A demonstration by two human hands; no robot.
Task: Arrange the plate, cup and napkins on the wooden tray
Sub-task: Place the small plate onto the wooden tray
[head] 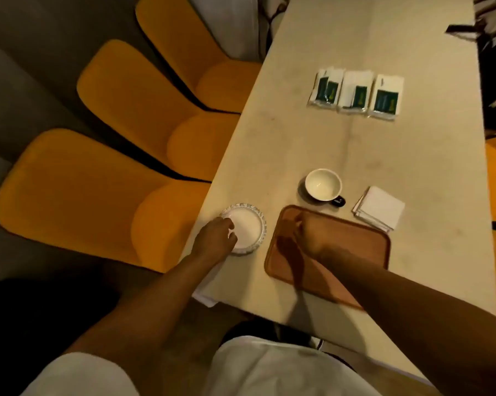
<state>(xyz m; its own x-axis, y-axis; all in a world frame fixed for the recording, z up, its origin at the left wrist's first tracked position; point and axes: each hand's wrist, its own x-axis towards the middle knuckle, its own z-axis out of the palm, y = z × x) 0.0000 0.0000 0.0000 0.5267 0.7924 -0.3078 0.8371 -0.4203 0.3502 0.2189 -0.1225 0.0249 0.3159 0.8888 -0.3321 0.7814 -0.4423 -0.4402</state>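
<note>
— What's in front of you?

— A long pale surface [341, 144] runs away from me, with three yellow chairs [104, 192] lined up along its left side. The wooden tray [355, 247] sits near my edge of it, and there's nothing on it except my own hand.

— And the things to go on it?

— All off the tray. The white plate [248, 228], with its ridged rim, lies just left of the tray, close to the surface's left edge, and it holds nothing. The cup [323, 184], white inside with a dark handle, stands upright just beyond the tray's far edge, and it's empty. The stack of white napkins [379, 208] lies by the tray's far right corner. Further up the surface, three white packets with green labels [355, 94] sit side by side in a row.

— Your hands?

— My left hand [215, 237] reaches forward, its fingers curled over the plate's near-left rim and touching it; the plate lies flat on the surface. My right hand [308, 234] is over the tray's left part, fingers curled in. It's blurred, so I can't tell whether it grips the tray or just rests there. Both forearms are bare and stretched out.
</note>
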